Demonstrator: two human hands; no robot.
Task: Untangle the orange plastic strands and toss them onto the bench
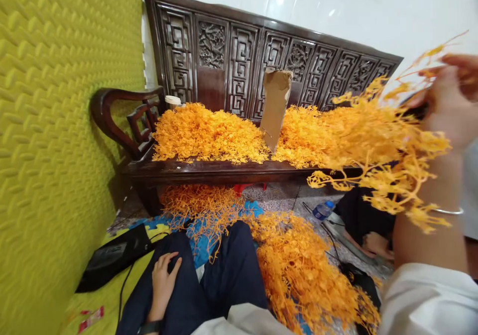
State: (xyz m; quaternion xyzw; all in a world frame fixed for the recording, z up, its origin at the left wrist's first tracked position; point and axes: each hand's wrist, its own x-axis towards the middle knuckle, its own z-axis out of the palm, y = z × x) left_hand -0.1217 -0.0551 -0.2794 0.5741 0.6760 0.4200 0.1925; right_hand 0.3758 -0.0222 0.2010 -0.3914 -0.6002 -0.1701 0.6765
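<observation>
My left hand lies on my left thigh with its fingers stretched out, holding nothing. On the right, my raised right hand is closed around the stems of a bunch of orange artificial foliage, whose branching sprays hang down in front of my forearm. Part of the fingers is blurred at the picture's right edge. A large heap of the same orange sprays spreads over the floor by my right leg. Thin bare orange stems lie tangled in front of my knees.
A carved dark wooden bench carries orange piles split by an upright cardboard piece. At right are a water bottle and another person's leg. A black bag lies left, beside the yellow padded wall.
</observation>
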